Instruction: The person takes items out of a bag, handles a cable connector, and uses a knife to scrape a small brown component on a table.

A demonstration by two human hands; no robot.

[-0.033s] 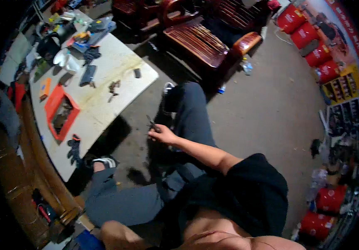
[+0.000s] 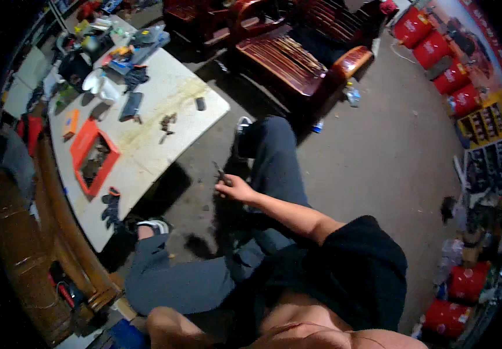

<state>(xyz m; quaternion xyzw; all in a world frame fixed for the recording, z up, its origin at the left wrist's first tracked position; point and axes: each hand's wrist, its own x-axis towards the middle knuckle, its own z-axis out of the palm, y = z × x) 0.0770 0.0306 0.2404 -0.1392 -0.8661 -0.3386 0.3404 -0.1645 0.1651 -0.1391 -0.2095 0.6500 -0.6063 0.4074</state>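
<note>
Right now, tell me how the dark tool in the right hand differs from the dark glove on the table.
The dark tool is gripped in the right hand; the dark glove lies unheld on the white table.
The tool is slim, with a narrow end projecting beyond the hand; the glove is broader, its fingers spread.
The glove has an orange cuff; the tool shows no orange.
Both look mostly dark.

dim — glare on chair arm [image 2: 353, 61], shadow under table [image 2: 146, 152], black bent edges
</note>
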